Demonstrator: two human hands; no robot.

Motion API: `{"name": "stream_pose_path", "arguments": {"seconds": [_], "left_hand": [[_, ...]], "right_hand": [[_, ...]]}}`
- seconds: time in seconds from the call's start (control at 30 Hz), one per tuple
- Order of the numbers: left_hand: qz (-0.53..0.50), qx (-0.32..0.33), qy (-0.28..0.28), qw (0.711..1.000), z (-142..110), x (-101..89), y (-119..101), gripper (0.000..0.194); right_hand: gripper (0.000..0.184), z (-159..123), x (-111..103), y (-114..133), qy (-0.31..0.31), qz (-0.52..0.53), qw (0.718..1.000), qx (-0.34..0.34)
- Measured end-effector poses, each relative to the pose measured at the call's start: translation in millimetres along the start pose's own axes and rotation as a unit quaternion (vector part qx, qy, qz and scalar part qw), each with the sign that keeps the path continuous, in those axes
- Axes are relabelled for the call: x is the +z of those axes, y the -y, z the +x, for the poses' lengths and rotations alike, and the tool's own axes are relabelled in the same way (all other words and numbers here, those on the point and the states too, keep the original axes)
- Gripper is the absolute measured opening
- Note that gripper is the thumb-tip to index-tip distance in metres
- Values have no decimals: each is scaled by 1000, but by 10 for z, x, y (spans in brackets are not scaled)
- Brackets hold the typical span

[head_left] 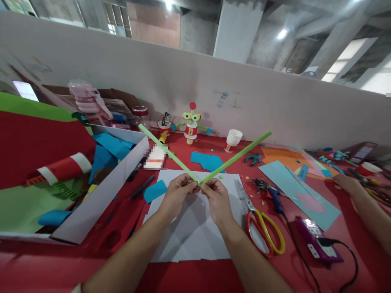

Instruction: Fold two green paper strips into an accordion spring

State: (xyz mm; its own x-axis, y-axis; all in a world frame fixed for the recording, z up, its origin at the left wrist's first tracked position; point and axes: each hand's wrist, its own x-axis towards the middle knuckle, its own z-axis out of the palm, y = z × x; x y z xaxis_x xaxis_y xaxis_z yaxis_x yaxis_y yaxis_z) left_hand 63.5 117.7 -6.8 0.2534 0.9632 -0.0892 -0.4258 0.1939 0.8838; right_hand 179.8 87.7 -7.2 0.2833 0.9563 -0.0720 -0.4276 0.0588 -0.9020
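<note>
Two light green paper strips [238, 158] meet at their lower ends in a V shape between my hands. My left hand [179, 193] pinches the joined end from the left, its strip running up and left. From the right, my right hand [217, 197] pinches the same corner, where the other strip slants up and right. Both hands hover over white paper sheets [195, 240] on the red table. Scissors [264, 232] with one red and one yellow handle lie right of the sheets. A blue paper piece [155, 191] rests by their left edge.
A paper-cup robot figure [191, 129] stands at the back, near stacked paper cups [233, 139]. A glue gun [276, 199] with a cord lies right, beside a purple power box [319, 240]. A white-walled box [106, 191] is left. Another person's hand [348, 185] reaches in at right.
</note>
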Motion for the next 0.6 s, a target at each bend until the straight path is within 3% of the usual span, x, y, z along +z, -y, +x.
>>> {"name": "stream_pose_path", "arguments": {"seconds": [0.27,0.37,0.6], "left_hand": [[1,-43,21,999,-15,9,-28,24],[39,-78,-1,996,-22,10,-7,27],[102,-45,-31,993,13,-45,3,21]], "right_hand": [[22,18,-8,-13,-4,68,998,16],[24,29,-9,-34,-10,107,994,33],[22,26,10,-55,4,95,991,90]]}}
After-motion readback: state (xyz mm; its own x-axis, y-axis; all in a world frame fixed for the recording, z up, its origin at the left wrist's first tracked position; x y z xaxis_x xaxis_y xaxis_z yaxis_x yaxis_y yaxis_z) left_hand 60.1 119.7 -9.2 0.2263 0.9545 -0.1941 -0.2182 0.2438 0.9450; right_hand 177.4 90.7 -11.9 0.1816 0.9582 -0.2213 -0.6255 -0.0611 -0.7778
